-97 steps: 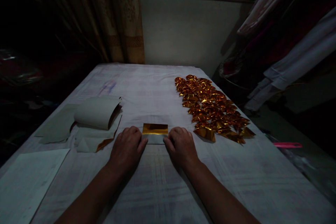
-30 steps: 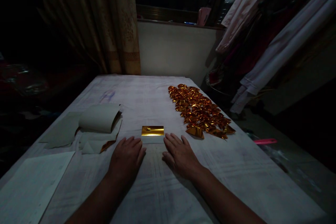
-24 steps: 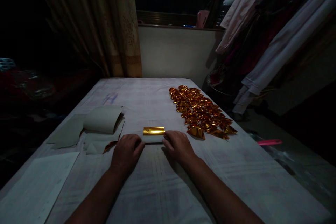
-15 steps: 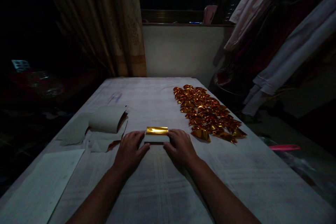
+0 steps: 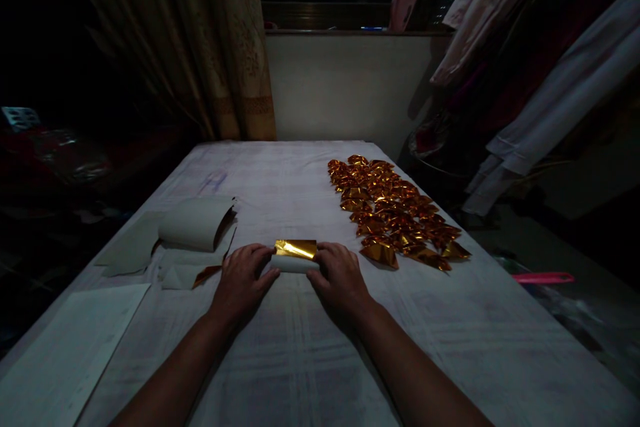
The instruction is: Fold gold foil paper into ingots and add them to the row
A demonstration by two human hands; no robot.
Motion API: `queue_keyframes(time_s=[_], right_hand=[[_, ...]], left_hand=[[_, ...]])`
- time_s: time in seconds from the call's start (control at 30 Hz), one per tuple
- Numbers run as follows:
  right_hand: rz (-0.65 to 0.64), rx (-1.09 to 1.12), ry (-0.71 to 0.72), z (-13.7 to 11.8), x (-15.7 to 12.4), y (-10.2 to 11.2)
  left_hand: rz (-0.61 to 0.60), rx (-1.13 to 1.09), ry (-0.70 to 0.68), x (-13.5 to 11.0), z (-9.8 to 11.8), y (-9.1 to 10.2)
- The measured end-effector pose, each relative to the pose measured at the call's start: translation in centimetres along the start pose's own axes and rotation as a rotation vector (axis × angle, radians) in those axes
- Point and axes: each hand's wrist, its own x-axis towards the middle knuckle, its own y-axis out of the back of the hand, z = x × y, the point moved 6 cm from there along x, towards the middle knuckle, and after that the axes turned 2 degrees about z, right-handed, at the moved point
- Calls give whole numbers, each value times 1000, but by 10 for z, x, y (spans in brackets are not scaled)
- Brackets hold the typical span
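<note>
A small sheet of gold foil paper with a pale back lies in front of me, its near edge curled over. My left hand pinches its left end between thumb and fingers. At the opposite end, my right hand grips it the same way. To the right spreads a pile of folded gold foil pieces, pointed and shiny. Left of my hands are loose sheets of the paper, pale side up, one of them a curled sheet.
A pale checked cloth covers the table. A flat white sheet lies at the near left. Beyond the table stand a curtain and a low wall, with a pink cup on the ledge. Clothes hang at the right.
The gold foil paper has tilted slightly between my hands, its pale near edge now more rounded. Both hands keep hold of it. The whole view has shifted a little.
</note>
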Motion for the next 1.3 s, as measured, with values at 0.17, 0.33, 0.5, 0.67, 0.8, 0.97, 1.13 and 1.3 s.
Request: queue_keyframes(time_s=[0.17, 0.33, 0.5, 0.67, 0.8, 0.97, 1.13, 1.3], right_hand=[[5, 36, -1, 0, 0, 0], [39, -15, 38, 2, -2, -5], [59, -8, 99, 4, -3, -10], [107, 87, 133, 3, -1, -6], [173, 202, 31, 7, 1, 1], [160, 476, -77, 6, -2, 1], [179, 548, -89, -4, -7, 3], [211, 408, -143, 6, -2, 5]], left_hand=[[9, -16, -6, -2, 0, 1], [6, -19, -12, -3, -1, 1], [38, -71, -66, -6, -1, -1], [70, -176, -120, -6, 3, 2], [115, -277, -33, -5, 5, 12], [150, -480, 213, -6, -3, 14], [171, -755, 350, -7, -6, 7], [96, -868, 415, -9, -5, -7]])
